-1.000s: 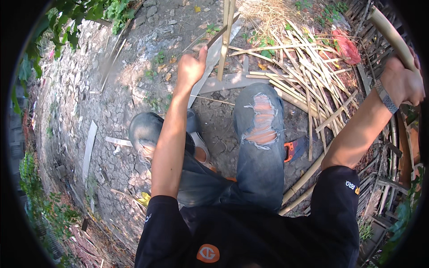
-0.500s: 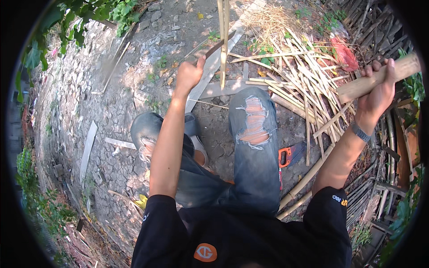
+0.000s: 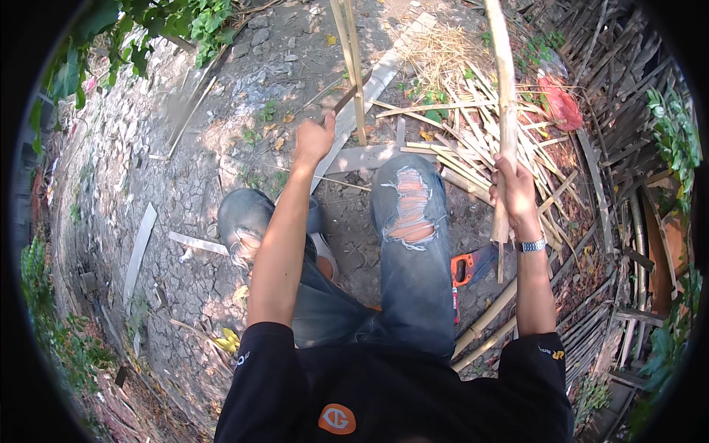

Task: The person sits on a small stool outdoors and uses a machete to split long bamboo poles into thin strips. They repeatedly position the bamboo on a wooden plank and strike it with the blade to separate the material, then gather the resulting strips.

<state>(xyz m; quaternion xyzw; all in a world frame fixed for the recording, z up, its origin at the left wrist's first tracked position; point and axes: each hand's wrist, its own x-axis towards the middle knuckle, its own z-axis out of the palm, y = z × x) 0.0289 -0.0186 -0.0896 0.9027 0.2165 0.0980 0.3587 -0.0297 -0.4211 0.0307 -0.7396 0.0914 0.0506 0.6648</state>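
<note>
My left hand [image 3: 315, 138] is closed round the handle of a machete, held out in front of my knee. The machete's dark blade [image 3: 344, 100] lies across a pale split bamboo piece [image 3: 360, 111], which stands nearly upright and parts into two strips toward the top. The blade appears lodged in the split. On the right, my right hand [image 3: 515, 188] grips a wooden stick [image 3: 504, 81] near its lower end. That stick points away from me, above a pile of bamboo strips [image 3: 480, 140], and does not touch the split piece.
A handsaw with an orange handle [image 3: 462, 270] lies beside my right leg, close to bamboo poles [image 3: 487, 325]. Flat pale boards [image 3: 369, 157] rest on the cracked soil. A red plastic bag [image 3: 561, 103] and stacked sticks [image 3: 620, 88] are at far right.
My right hand has swung inward and down from the far right, turning the stick from sideways to pointing away. The left hand, machete and split bamboo have shifted slightly, the bamboo now leaning left.
</note>
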